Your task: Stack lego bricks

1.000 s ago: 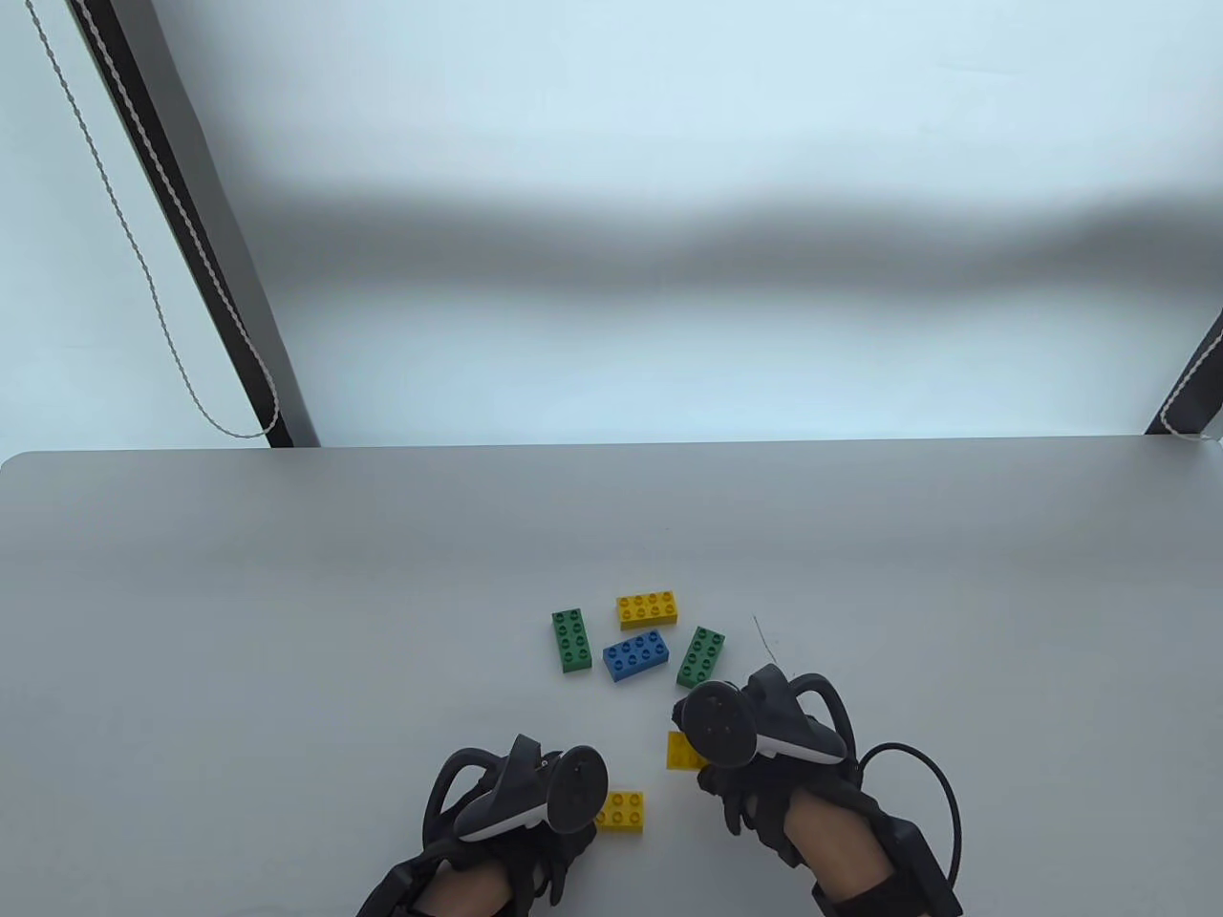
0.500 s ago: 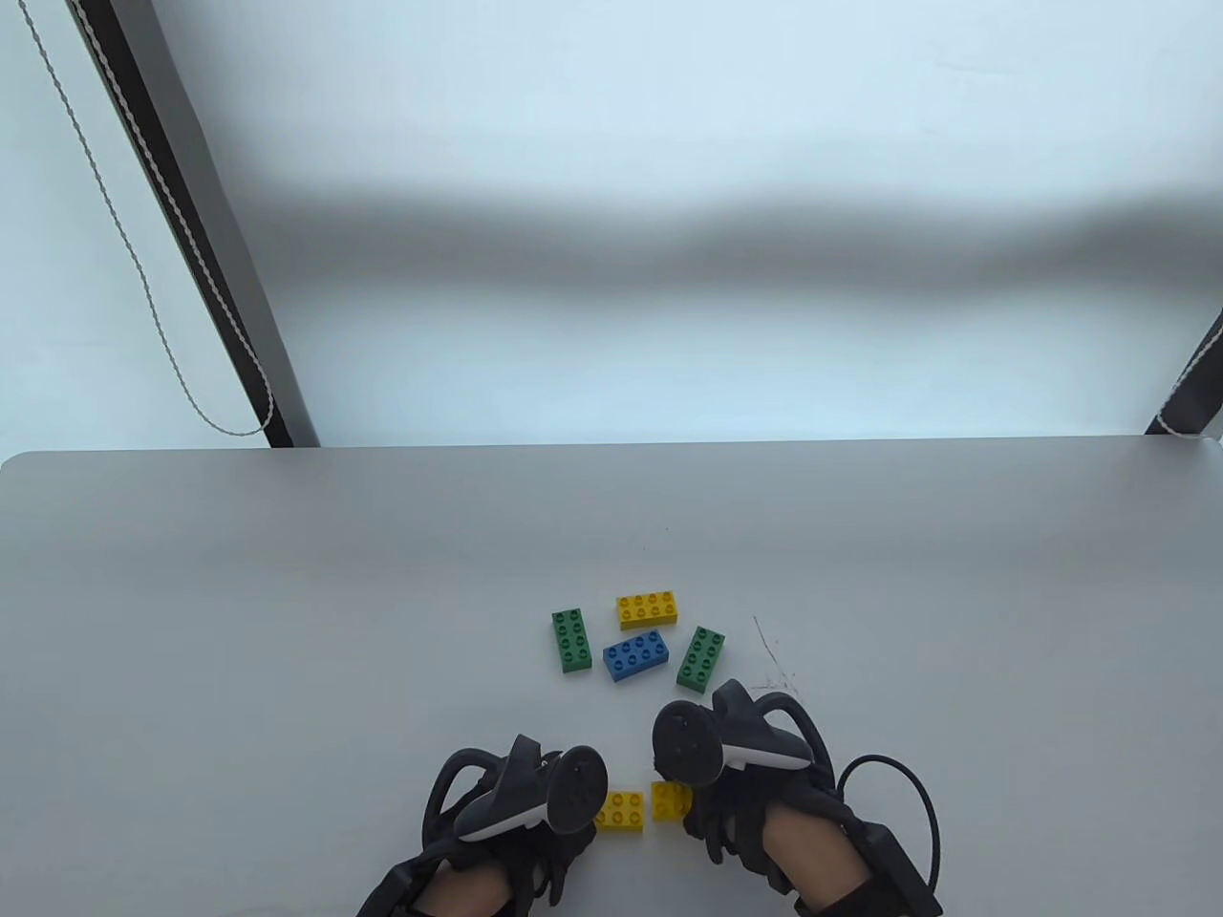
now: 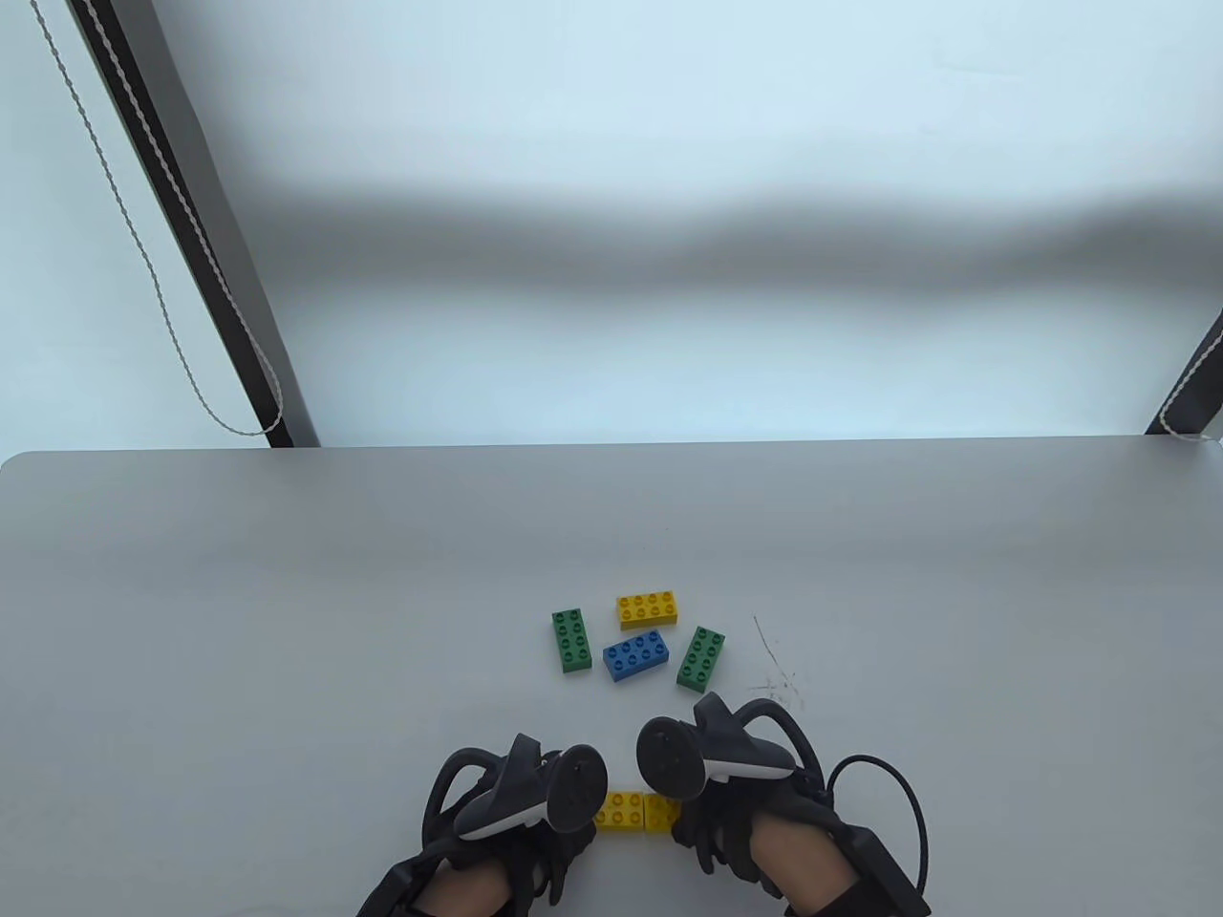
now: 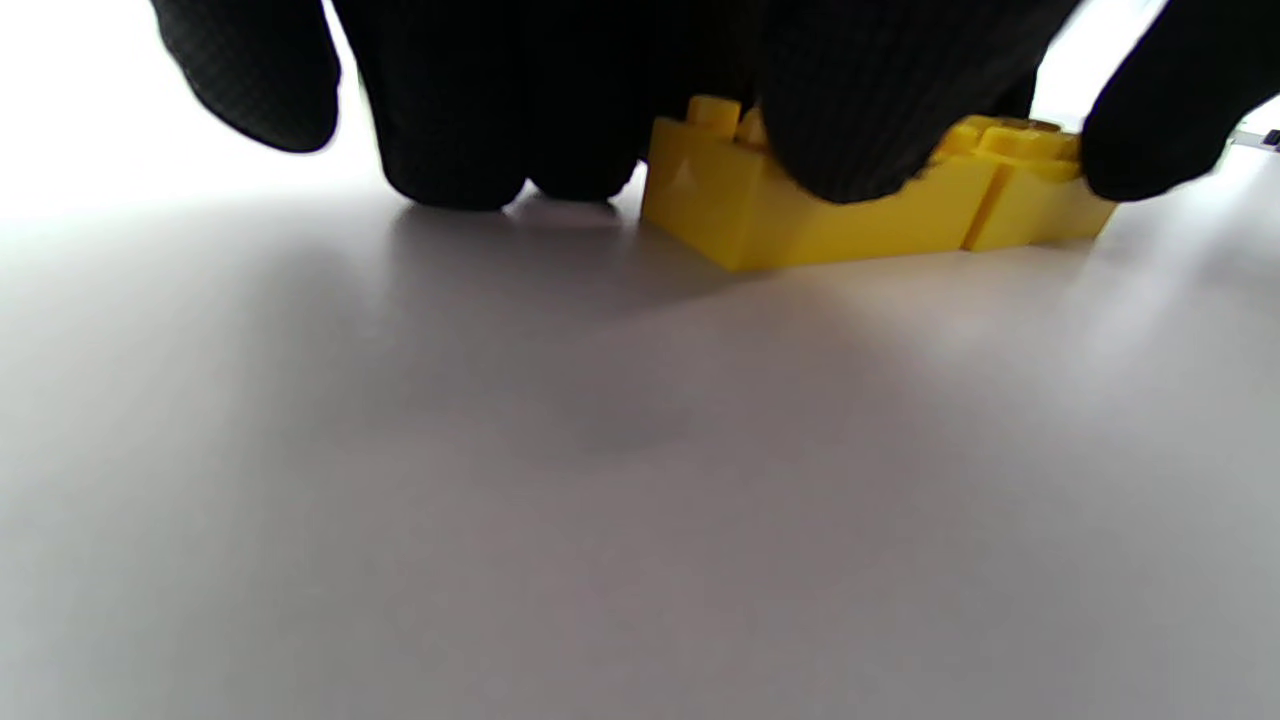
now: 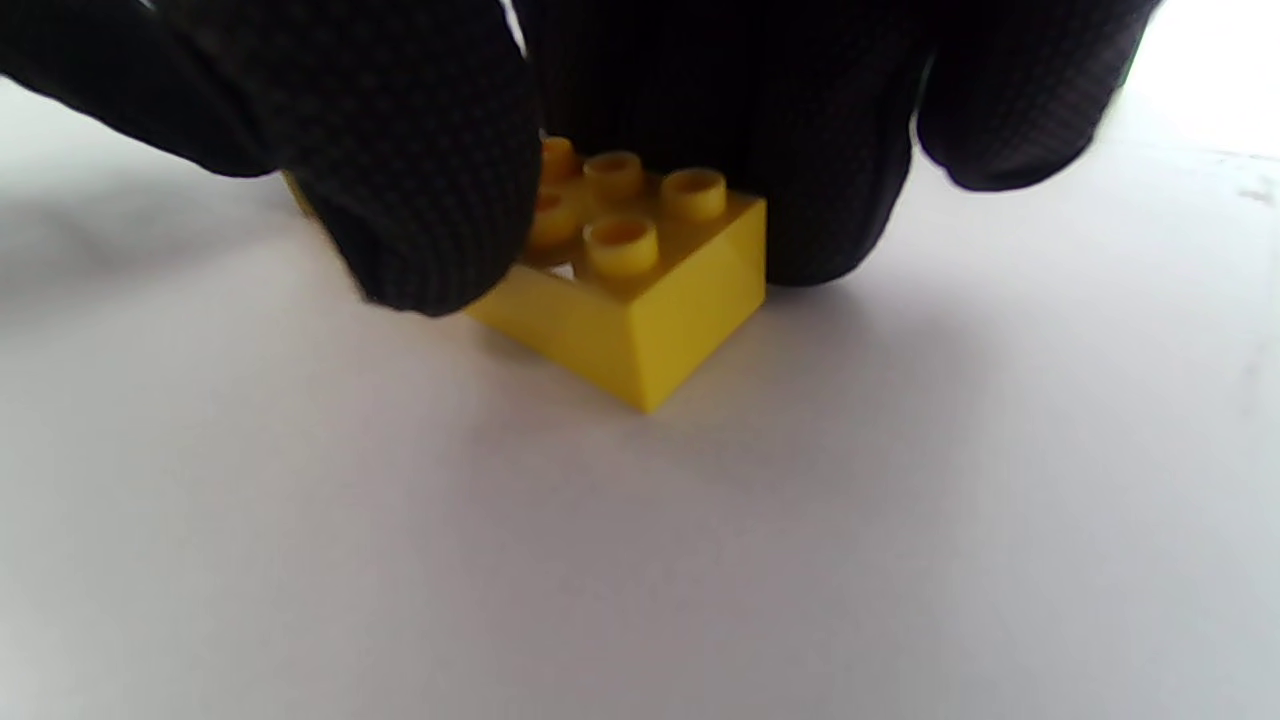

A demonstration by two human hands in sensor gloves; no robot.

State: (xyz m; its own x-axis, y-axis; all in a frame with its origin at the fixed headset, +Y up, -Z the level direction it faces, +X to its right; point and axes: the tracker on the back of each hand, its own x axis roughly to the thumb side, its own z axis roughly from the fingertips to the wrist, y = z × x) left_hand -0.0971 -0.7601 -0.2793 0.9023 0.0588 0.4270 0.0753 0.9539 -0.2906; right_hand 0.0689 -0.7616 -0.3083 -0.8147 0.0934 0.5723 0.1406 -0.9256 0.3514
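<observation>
Two small yellow bricks lie side by side on the grey table [image 3: 287, 621] near its front edge. My left hand [image 3: 585, 814] holds the left yellow brick [image 3: 619, 810], with one finger [image 4: 850, 120] over its front and top. My right hand [image 3: 684, 823] grips the right yellow brick [image 3: 661, 812] between thumb [image 5: 420, 200] and fingers, on the table. In the left wrist view the left brick [image 4: 800, 225] and the right brick [image 4: 1040, 205] touch end to end. The right wrist view shows the right brick [image 5: 640, 300] studs up.
Farther back lie a green brick [image 3: 570, 642], a long yellow brick [image 3: 649, 608], a blue brick [image 3: 636, 655] and a second green brick [image 3: 700, 657], close together. Scratch marks [image 3: 774, 669] show right of them. A cable [image 3: 898, 793] trails from my right wrist.
My right hand has carried its yellow brick left and toward the front edge until it sits against the left yellow brick. My left hand has stayed in place.
</observation>
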